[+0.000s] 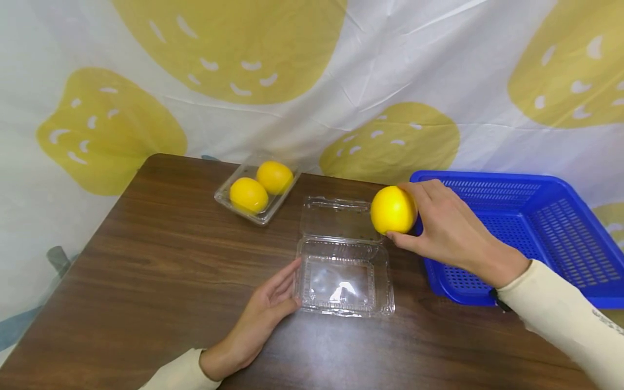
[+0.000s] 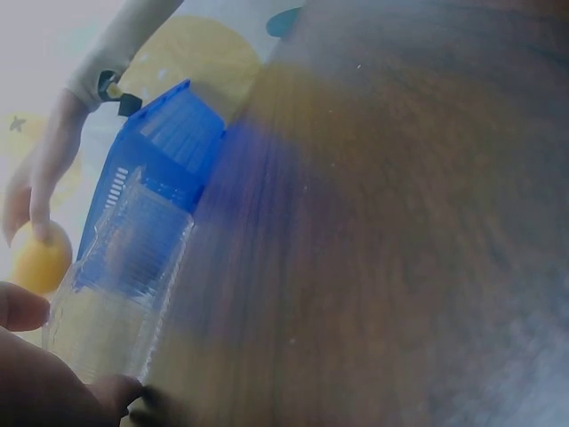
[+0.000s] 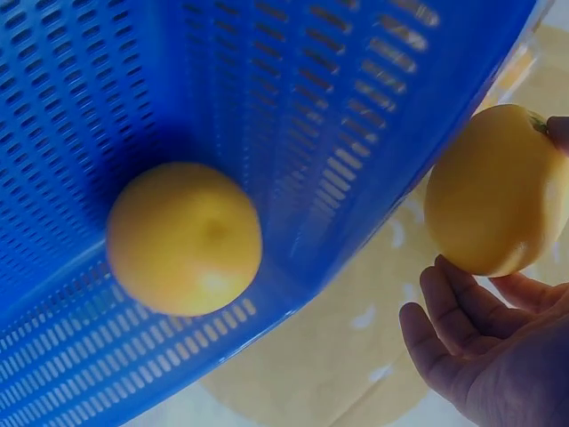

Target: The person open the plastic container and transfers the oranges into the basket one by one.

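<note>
My right hand (image 1: 446, 225) pinches a round yellow fruit (image 1: 392, 210) between thumb and fingers, above the table by the left rim of the blue basket. In the right wrist view this fruit (image 3: 498, 191) shows a small green stem spot. An opened clear plastic clamshell box (image 1: 341, 279) lies on the table, its lid (image 1: 336, 219) folded back toward the wall. My left hand (image 1: 265, 309) holds the left side of its base, forefinger near the hinge and thumb at the front corner. The base holds no fruit.
A blue plastic basket (image 1: 531, 189) stands at the right; another yellow fruit (image 3: 185, 238) lies inside it. At the back left is a clear box (image 1: 263, 218) holding two yellow fruits (image 1: 248, 195). A fruit-patterned cloth (image 1: 292, 124) hangs behind the brown table (image 1: 146, 260).
</note>
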Demonstrator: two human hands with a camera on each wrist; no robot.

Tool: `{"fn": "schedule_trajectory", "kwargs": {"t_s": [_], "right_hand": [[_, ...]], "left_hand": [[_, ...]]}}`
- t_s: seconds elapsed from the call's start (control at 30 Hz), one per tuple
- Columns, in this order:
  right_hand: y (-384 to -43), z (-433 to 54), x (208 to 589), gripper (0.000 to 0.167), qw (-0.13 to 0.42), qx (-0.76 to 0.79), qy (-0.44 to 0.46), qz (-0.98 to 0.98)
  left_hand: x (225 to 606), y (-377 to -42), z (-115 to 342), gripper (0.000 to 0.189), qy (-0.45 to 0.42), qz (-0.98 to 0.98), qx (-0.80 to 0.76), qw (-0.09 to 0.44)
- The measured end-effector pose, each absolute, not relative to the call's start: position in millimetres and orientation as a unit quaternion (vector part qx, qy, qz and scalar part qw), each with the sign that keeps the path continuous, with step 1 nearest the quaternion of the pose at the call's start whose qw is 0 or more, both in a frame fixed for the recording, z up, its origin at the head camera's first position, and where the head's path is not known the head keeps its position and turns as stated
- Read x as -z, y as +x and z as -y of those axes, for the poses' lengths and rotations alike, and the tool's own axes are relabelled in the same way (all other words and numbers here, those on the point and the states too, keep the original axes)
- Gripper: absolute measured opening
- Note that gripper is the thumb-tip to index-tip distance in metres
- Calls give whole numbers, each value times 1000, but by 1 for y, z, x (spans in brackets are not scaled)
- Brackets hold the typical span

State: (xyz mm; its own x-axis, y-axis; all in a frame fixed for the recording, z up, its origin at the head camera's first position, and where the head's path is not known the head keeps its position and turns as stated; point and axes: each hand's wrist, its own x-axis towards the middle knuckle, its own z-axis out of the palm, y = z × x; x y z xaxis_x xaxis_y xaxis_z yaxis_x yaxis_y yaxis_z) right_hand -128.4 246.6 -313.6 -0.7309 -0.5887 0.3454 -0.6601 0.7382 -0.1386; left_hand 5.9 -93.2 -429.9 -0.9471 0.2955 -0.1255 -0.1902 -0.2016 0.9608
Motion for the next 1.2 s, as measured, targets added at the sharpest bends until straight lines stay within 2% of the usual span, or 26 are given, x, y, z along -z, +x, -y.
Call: {"fn": "schedule_trajectory", "kwargs": {"t_s": [0.67,1.2], "right_hand": [[-148,-288,310,77,142,-150,260,943],[-154,-324,311,84,130,-146,204,959]], "left_hand": [[429,7,92,76,35,-613,-775,151],[429,6,92,77,35,-610,-776,154]]}}
